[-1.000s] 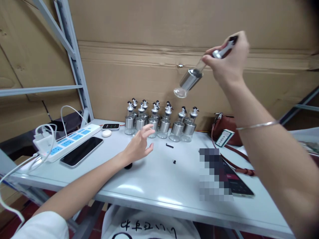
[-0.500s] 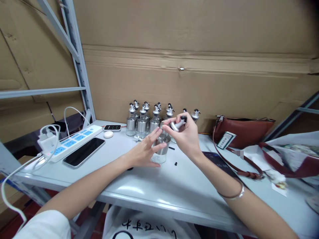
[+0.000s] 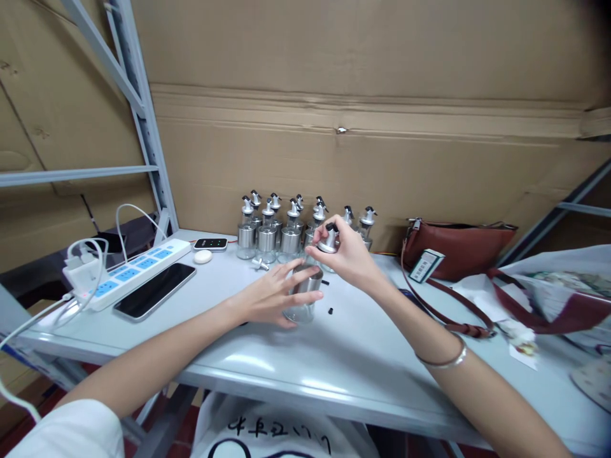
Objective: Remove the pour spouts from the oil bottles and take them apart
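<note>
A glass bottle with a steel sleeve (image 3: 304,294) stands upright on the pale grey table (image 3: 296,356). My left hand (image 3: 268,296) wraps round its body from the left. My right hand (image 3: 347,253) pinches the bottle's silver pourer cap (image 3: 328,240) at the top. Behind them, a cluster of several matching bottles (image 3: 281,230) with pourer caps stands against the cardboard wall. A loose pourer part (image 3: 260,263) lies just in front of the cluster. Two small black bits (image 3: 329,310) lie on the table right of the held bottle.
At the left lie a white and blue power strip (image 3: 128,270) with cables, a dark phone (image 3: 155,291), a white oval (image 3: 203,256) and a small black device (image 3: 210,243). A brown bag (image 3: 458,245) with a strap sits at the right, beside white bags (image 3: 563,286). Metal shelf uprights (image 3: 143,127) rise at the left.
My right hand brought the bottle down from up in the air onto the table. My left hand closed round its body, and the right hand now grips the cap.
</note>
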The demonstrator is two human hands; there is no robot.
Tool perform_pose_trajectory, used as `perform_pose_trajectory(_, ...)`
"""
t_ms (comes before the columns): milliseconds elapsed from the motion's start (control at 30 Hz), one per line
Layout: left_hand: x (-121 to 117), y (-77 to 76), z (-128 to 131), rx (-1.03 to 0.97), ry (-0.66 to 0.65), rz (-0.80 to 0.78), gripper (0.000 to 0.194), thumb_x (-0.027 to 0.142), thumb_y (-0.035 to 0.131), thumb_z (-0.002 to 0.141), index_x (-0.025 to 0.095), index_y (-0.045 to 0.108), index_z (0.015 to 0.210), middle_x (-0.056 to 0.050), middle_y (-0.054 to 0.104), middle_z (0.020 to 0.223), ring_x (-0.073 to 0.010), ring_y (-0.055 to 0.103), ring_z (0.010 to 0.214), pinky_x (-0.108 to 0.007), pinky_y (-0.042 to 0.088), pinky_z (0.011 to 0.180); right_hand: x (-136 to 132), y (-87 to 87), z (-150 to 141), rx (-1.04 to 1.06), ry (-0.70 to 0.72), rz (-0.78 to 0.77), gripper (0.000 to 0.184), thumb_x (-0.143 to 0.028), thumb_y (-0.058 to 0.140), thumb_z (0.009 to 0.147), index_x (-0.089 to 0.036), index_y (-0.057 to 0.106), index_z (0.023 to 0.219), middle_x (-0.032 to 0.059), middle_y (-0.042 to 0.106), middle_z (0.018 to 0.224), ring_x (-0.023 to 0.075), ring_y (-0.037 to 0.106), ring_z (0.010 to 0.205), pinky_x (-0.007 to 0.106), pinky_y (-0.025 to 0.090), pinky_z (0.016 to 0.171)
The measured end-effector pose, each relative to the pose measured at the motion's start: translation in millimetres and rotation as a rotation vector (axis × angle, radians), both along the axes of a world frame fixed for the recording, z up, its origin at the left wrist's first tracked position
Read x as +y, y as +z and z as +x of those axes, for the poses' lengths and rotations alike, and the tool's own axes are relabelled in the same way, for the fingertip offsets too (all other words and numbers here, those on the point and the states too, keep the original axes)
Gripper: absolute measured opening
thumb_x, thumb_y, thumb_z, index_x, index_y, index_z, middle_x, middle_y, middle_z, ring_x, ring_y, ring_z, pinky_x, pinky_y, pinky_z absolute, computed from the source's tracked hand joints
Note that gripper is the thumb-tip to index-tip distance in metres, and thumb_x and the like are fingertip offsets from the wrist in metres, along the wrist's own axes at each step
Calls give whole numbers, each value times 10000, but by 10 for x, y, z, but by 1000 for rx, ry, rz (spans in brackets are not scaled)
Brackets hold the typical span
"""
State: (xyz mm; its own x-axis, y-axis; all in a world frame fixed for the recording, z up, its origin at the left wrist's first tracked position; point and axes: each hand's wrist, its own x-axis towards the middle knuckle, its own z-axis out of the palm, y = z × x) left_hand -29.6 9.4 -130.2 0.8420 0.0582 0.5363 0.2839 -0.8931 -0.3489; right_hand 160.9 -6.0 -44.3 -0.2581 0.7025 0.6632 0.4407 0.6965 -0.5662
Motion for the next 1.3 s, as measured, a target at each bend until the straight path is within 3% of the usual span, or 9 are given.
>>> perform_pose_trajectory(167,-37,36,8,32,3,-9,754,439,711,686,292,325,1317,-133,253,1425,-380,219,1312,-590,367,996,34,38,75,-85,59,-59,317,-402,637,733,-230,372,769,-3,559,790,147,511,661,289,398,595)
perform_pose_trajectory(333,-57,37,26,5,-12,-38,722,411,715,688,292,353,1301,-127,264,1423,-376,201,1328,-591,356,1014,131,-5,94,126,113,-41,219,-439,352,909,-236,395,837,16,520,856,164,513,770,327,417,719)
perform_pose_trajectory(433,-64,45,36,17,-23,-27,717,392,705,694,299,343,1307,-118,261,1429,-373,210,1324,-587,366,1006,163,-31,78,190,114,46,237,-474,368,905,-242,381,861,14,491,851,158,495,749,315,414,707)
perform_pose_trajectory(533,-77,54,36,25,-20,-16,702,395,690,701,310,347,1307,-110,266,1426,-376,226,1315,-582,377,991,161,-42,66,97,123,81,255,-491,377,907,-239,403,885,13,483,834,155,468,731,305,397,697)
perform_pose_trajectory(733,-102,64,28,29,25,-23,692,409,684,691,332,370,1303,-95,304,1419,-375,272,1291,-563,411,933,148,-28,74,-54,132,38,339,-562,351,896,-238,441,850,13,488,794,175,466,741,320,396,714)
perform_pose_trajectory(933,-96,58,30,10,12,-11,708,414,686,678,342,362,1303,-89,298,1413,-366,288,1273,-557,402,945,167,-37,76,-68,130,10,415,-646,337,857,-243,407,790,9,459,754,176,433,689,330,393,665)
perform_pose_trajectory(1300,-115,80,37,27,35,34,664,434,661,699,341,384,1295,-90,332,1411,-364,294,1274,-511,376,920,129,32,110,-193,157,-68,309,-536,374,889,-240,452,854,17,502,815,183,468,735,340,409,690)
